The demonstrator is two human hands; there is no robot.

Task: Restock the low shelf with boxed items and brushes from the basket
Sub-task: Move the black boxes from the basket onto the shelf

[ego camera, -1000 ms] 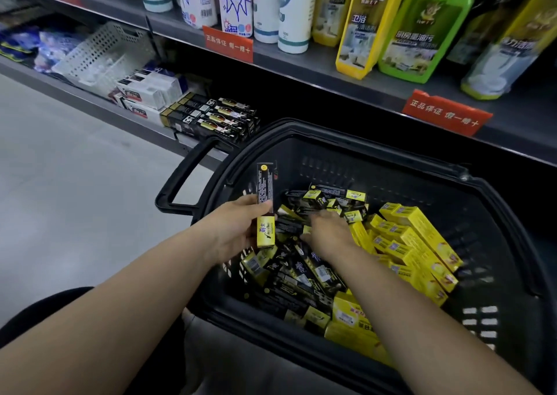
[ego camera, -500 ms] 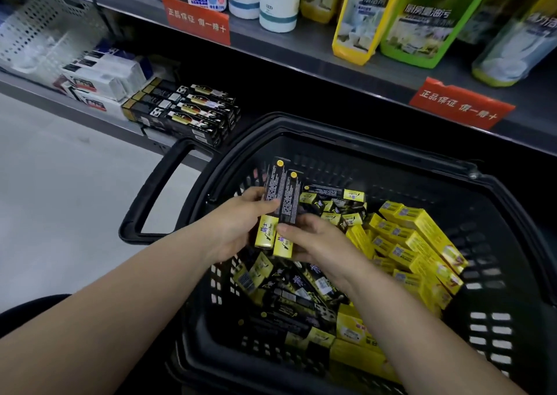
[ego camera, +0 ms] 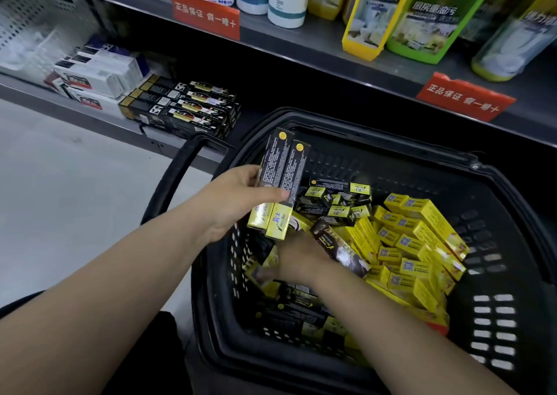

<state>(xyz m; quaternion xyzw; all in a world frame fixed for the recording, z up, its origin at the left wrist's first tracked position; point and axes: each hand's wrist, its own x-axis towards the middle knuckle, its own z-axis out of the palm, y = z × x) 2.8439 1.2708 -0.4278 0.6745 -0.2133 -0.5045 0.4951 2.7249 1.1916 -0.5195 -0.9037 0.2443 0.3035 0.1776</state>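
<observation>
Black-yellow boxes (ego camera: pixel 272 165) gripped by left hand (ego camera: pixel 238 197); right hand (ego camera: pixel 301 260) grip unclear; tag (ego camera: pixel 206 14) reads 正品保证.

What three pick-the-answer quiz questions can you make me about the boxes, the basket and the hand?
1. Where are the all-yellow boxes piled?
A. On the floor
B. In the right side of the basket
C. On the top shelf

2. How many black-and-yellow boxes does the left hand hold?
A. One
B. Five
C. Two

3. How are those held boxes standing?
A. On end, yellow ends down
B. Lying flat on the low shelf
C. Torn open

Answers: 1 B, they fill the basket's right half. 2 C, two sit side by side in its grip. 3 A, both point up by the basket's rim with the yellow at the bottom.
</observation>
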